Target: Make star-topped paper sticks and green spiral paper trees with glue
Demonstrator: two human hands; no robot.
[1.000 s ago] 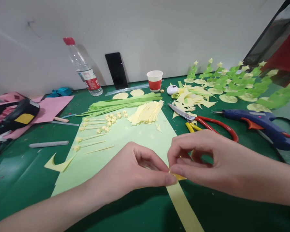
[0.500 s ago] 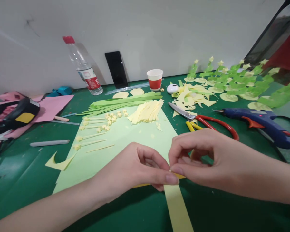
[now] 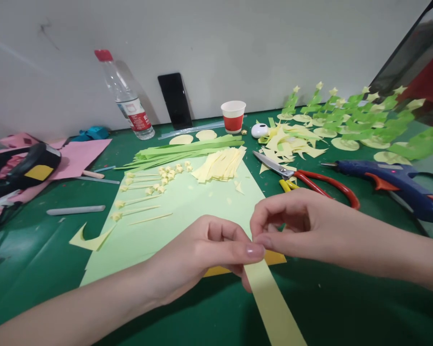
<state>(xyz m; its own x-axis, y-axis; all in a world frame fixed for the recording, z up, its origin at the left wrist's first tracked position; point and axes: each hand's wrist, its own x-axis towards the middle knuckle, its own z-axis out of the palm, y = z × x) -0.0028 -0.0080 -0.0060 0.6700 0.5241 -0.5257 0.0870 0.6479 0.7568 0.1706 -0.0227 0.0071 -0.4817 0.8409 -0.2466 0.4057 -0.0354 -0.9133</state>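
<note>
A pale yellow paper strip (image 3: 276, 302) runs from my fingertips down to the bottom edge of the view. My left hand (image 3: 216, 250) pinches it near its upper end, thumb on top. Against that thumb, my right hand (image 3: 292, 226) has its thumb and index finger closed on the strip's end, which the fingers mostly hide. Both hands are over the near edge of a light green paper sheet (image 3: 187, 197), with orange paper (image 3: 216, 271) showing beneath. On the sheet lie small folded paper stars (image 3: 164, 180), some on thin sticks, and a pile of pale yellow strips (image 3: 220, 166).
Red-handled scissors (image 3: 310, 178) and a blue glue gun (image 3: 382, 175) lie to the right. Paper scraps (image 3: 288, 139) and green paper plants (image 3: 368, 115) stand behind them. A bottle (image 3: 133, 108), a phone (image 3: 175, 101) and a paper cup (image 3: 233, 117) line the wall.
The strip's lower end has swung right and toward me. Both hands stay pinched together at its upper end, slightly shifted. The whole view has tilted a little.
</note>
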